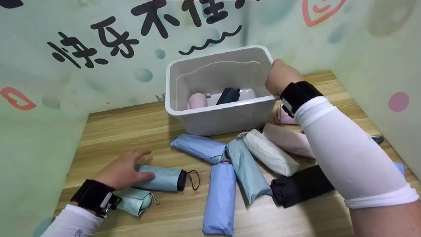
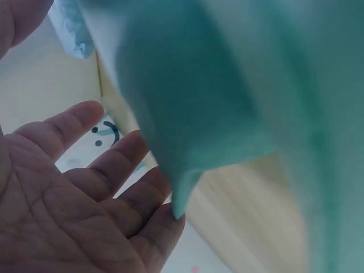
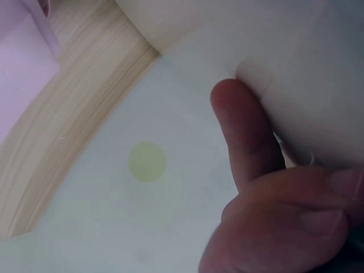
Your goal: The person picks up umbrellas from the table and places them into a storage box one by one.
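Note:
My left hand (image 1: 120,171) reaches over a grey-blue folded umbrella (image 1: 166,178) with a black end and a wrist loop. Its thumb lies at the umbrella's near side, with the fingers spread. In the left wrist view the palm and loosely bent fingers (image 2: 114,176) appear beside blurred mint fabric (image 2: 193,102). A mint folded umbrella (image 1: 136,200) sits just below that hand. At the back, my right hand (image 1: 283,75) grips the right rim of a light grey plastic bin (image 1: 227,120). Inside stand or lie a pink rolled umbrella (image 1: 198,100) and a dark one (image 1: 229,95).
Before the bin lie several folded umbrellas: two blue (image 1: 199,147), a teal (image 1: 248,171), a white (image 1: 269,151), a beige-pink (image 1: 289,140) and a black (image 1: 302,186). A pink bundle (image 1: 285,117) is partly hidden by the right wrist. Patterned walls (image 1: 131,82) enclose the wooden tabletop (image 1: 108,131).

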Tool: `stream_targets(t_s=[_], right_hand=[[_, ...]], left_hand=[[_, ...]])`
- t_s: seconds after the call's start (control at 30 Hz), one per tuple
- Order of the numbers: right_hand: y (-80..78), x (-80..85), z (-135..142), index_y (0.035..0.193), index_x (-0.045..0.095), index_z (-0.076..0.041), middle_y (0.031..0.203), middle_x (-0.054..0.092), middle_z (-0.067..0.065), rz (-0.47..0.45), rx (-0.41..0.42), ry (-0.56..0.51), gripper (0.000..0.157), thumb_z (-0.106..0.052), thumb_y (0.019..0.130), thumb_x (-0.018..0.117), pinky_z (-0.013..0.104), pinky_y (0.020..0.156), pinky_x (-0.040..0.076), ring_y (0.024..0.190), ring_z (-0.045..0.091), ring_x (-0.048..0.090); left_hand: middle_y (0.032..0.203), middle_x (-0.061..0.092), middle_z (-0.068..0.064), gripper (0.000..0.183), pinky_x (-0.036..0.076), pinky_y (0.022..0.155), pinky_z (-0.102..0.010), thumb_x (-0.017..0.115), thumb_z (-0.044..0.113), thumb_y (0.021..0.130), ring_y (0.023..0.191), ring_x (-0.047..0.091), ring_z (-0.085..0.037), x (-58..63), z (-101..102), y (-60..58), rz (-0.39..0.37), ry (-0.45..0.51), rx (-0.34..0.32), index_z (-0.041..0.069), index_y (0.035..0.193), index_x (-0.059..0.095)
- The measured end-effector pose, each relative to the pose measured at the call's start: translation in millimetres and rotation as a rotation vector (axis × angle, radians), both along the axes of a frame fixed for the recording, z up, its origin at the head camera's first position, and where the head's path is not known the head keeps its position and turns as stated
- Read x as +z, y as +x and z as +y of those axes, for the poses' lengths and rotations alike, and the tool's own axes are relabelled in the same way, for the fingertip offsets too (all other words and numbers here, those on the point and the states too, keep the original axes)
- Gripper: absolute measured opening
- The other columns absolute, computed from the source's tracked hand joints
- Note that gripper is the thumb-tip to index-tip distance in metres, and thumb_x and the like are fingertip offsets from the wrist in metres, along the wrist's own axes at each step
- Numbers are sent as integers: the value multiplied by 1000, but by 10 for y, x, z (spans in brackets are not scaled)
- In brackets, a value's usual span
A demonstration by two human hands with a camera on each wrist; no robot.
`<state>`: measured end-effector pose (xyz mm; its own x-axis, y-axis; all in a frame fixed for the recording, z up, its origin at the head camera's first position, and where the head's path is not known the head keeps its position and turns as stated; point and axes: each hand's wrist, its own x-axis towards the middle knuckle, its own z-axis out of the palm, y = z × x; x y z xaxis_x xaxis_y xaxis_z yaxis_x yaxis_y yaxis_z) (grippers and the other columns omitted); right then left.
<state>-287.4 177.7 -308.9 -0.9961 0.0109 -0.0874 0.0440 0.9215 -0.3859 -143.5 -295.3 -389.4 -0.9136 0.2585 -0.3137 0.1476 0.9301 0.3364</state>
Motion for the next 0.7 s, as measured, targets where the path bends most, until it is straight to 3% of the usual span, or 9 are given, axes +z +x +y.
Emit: stream_targets(t_s=[0.27,0.7], right_hand=[[5,-3,-9,145,35,13,127,61,32,-2,0,-2,55,-12,96,42,56,98,50,106,41,58],[-1,8,-8,145,38,12,130,61,31,-4,-3,-18,54,-13,98,41,57,98,50,107,41,58]], left_hand=[[157,49,-27,86,40,113,-68,78,57,88,142,47,-53,-92,-14,60,11,-7,4,11,156,50],[144,63,-20,81,38,113,-66,84,53,81,132,57,-45,-208,82,73,62,-51,-59,13,147,60]])
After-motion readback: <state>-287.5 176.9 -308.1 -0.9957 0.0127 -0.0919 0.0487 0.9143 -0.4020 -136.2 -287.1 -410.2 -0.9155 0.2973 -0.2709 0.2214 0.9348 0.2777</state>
